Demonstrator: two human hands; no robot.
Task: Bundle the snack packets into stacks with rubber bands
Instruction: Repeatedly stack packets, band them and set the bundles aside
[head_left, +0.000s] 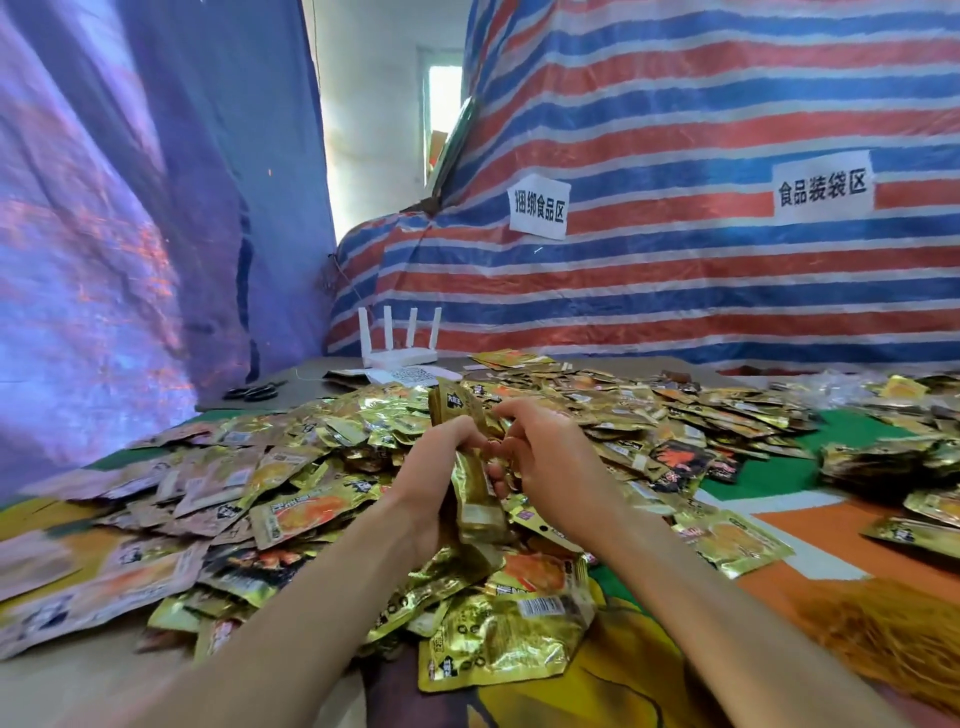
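Observation:
A stack of gold snack packets stands on edge in the middle of the view, above a wide heap of loose gold packets. My left hand grips the stack from the left, fingers curled round it. My right hand is at the stack's right side with curled fingers at the packets' edge. Whether a rubber band is on its fingers I cannot tell. Bundled packets lie at the right.
A white router with several antennas stands at the table's back, black scissors to its left. A pile of orange-brown rubber bands lies at the near right. Striped tarpaulin with paper signs walls the back.

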